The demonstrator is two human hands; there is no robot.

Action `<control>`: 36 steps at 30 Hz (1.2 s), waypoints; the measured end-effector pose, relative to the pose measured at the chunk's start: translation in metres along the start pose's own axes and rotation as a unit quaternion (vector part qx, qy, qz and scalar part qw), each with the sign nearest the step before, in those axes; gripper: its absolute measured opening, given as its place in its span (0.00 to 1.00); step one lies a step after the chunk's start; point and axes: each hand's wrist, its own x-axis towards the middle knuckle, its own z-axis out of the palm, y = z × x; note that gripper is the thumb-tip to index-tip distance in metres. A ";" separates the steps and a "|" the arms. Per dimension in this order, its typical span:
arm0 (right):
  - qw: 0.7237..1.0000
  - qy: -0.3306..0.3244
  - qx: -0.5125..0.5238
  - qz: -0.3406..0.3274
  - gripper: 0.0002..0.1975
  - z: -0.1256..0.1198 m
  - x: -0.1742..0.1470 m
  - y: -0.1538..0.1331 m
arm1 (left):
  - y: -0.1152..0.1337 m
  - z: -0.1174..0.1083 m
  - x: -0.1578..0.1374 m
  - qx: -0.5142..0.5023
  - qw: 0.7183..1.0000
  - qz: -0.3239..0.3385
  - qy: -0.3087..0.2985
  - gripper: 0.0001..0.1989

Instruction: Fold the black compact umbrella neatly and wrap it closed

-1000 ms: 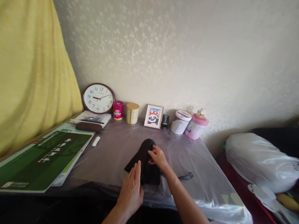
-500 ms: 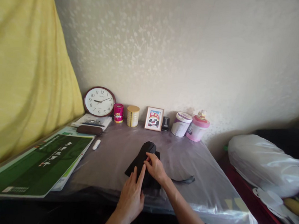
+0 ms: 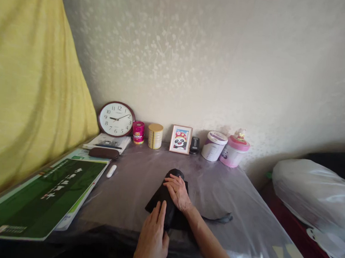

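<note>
A black fabric bundle (image 3: 161, 196) lies on the table near its front edge. Its far end is rounded, and a wider flap of cloth spreads out on both sides. My left hand (image 3: 153, 231) rests on the near part, fingers stretched forward and close together. Across the upper part lies my right hand (image 3: 178, 191), its fingers extended flat over the fabric. Neither hand grips the bundle. A dark strap (image 3: 221, 218) trails to the right from behind my right forearm. My hands hide part of the bundle, and its exact kind is unclear.
On the left lie a green book (image 3: 54, 195), a brown case (image 3: 103, 153) and a small white object (image 3: 111, 171). Along the wall stand a clock (image 3: 117, 119), tins, a panda picture frame (image 3: 180, 139) and two tubs. A white plastic bag (image 3: 311, 196) sits at right.
My right hand's fingers, pinched together on the bundle before, now lie flat across it. My left hand stays on the near part. The whole view has shifted slightly.
</note>
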 end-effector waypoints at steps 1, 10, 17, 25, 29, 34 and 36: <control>1.000 0.006 0.003 0.011 0.16 0.002 0.008 0.008 | 0.001 -0.002 0.000 0.000 1.000 -0.005 -0.005 0.38; 0.957 0.109 0.082 0.257 0.14 -0.022 0.028 0.060 | 0.000 -0.008 0.000 -0.027 1.000 -0.001 0.000 0.38; 0.886 0.087 0.202 0.409 0.14 -0.041 -0.021 0.059 | -0.001 -0.008 0.000 -0.035 0.999 0.011 0.013 0.37; 0.852 0.052 0.286 0.436 0.15 -0.039 -0.020 0.015 | -0.003 -0.005 0.000 -0.040 0.999 0.015 0.025 0.38; 0.844 0.032 0.304 0.441 0.15 -0.037 -0.012 0.002 | -0.003 -0.005 0.001 -0.055 0.998 0.016 0.025 0.38; 0.837 0.022 0.325 0.439 0.14 -0.036 -0.003 -0.010 | -0.005 -0.006 0.001 -0.078 0.996 0.013 0.030 0.38; 0.835 0.018 0.332 0.439 0.12 -0.036 -0.001 -0.012 | -0.005 -0.006 0.001 -0.080 0.996 0.009 0.032 0.37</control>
